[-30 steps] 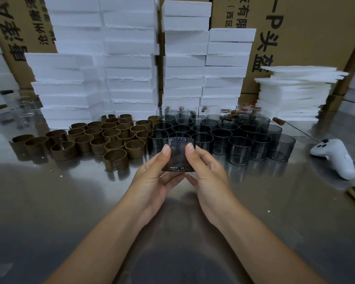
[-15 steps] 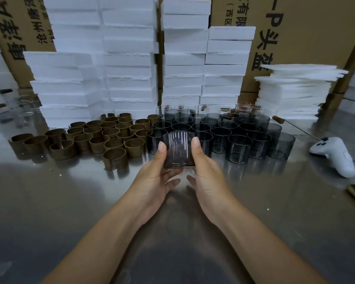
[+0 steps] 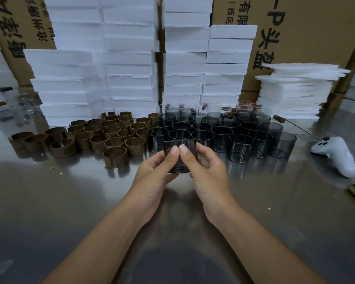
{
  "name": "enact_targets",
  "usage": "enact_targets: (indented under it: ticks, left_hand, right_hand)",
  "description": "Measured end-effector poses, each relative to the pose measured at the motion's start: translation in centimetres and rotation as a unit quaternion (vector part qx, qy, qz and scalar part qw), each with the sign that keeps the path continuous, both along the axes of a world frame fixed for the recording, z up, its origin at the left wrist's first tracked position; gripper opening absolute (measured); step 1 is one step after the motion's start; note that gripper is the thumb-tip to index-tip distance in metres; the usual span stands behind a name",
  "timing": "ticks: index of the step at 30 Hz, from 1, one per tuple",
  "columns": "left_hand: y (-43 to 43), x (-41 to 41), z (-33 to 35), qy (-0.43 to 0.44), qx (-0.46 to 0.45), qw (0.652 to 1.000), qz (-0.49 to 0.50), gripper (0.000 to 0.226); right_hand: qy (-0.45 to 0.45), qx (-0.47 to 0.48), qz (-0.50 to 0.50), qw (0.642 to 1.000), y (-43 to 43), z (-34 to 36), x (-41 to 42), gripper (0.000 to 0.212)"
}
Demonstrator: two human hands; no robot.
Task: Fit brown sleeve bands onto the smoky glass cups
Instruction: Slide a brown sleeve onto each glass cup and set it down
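Both hands hold one smoky glass cup (image 3: 179, 144) just above the steel table, in front of the cup cluster. My left hand (image 3: 155, 171) grips its left side and my right hand (image 3: 206, 169) its right side. The two thumbs meet on the near wall of the cup. No band is on this cup. Several more smoky glass cups (image 3: 240, 146) stand packed together behind and to the right. Several brown split sleeve bands (image 3: 116, 156) stand in a group to the left of the cups.
Stacks of white foam blocks (image 3: 131, 64) and thin foam sheets (image 3: 295, 89) line the back, with cardboard boxes (image 3: 316, 27) behind. A white controller (image 3: 336, 154) lies at the right. A thin rod with a brown handle (image 3: 281, 119) lies behind the cups.
The thumbs have slid from the cup's sides to meet at the middle of its near wall. The cup has stayed in front of the cluster, held slightly lower.
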State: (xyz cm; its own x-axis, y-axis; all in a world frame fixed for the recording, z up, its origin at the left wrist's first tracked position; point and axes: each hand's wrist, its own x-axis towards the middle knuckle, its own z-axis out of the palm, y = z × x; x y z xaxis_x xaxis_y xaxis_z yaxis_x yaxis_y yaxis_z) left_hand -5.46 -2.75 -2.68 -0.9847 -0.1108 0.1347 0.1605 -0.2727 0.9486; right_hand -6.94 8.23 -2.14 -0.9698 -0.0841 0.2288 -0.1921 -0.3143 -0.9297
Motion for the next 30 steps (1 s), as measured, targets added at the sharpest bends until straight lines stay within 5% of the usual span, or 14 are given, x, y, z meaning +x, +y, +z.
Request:
enact_targets:
  ticks: [5,16,20,27,30]
  left_hand:
    - [-0.1,-0.1,0.1,0.000,0.050,0.999,0.009,0.059]
    - [-0.5,-0.3,-0.1,0.009,0.052,0.998,-0.027,0.045]
    - [-0.6,-0.3,-0.1,0.021,0.039,0.999,-0.016,0.047]
    - [-0.6,-0.4,-0.2,0.015,-0.003,0.999,0.036,0.047]
    - [-0.6,-0.4,-0.3,0.012,0.008,0.998,0.056,0.043]
  right_hand:
    - [-0.025,-0.009,-0.001,1.000,0.1,0.3,0.0,0.057]
    - [-0.099,-0.046,0.095,0.989,1.2,0.6,-0.5,0.042]
    - [-0.060,0.026,0.089,0.994,0.9,0.8,-0.2,0.061]
    - [-0.038,0.057,0.070,0.995,0.6,0.8,0.1,0.051]
    - [-0.030,0.035,0.031,0.998,0.5,0.5,-0.1,0.026]
